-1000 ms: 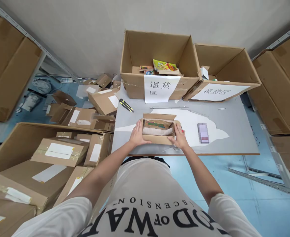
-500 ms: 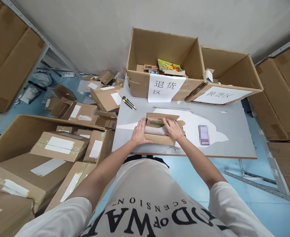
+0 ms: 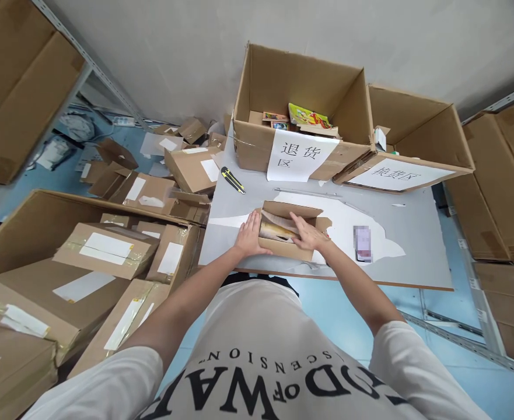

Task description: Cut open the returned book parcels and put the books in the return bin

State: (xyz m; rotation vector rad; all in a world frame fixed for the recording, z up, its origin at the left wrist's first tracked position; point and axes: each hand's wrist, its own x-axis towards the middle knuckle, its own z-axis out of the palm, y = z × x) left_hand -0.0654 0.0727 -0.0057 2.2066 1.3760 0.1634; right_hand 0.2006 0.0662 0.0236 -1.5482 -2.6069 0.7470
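Observation:
A small open cardboard box (image 3: 290, 249) sits on the grey table (image 3: 414, 245) near its front edge. My left hand (image 3: 250, 235) presses flat against the box's left side. My right hand (image 3: 307, 233) reaches into the box from the right and has hold of a brown and white item (image 3: 275, 226) inside it, lifting one end. The box's back flap (image 3: 292, 209) stands open.
A yellow-black utility knife (image 3: 233, 179) lies at the table's far left. A phone (image 3: 363, 244) lies right of the small box. Two big labelled cartons (image 3: 292, 93) (image 3: 409, 140) stand at the back. Sealed parcels (image 3: 103, 252) fill a carton on the left. Shelves with cartons flank both sides.
My right hand moved from the box's right side into the box and took hold of the item inside, which is now tilted up. My left hand stayed on the left side.

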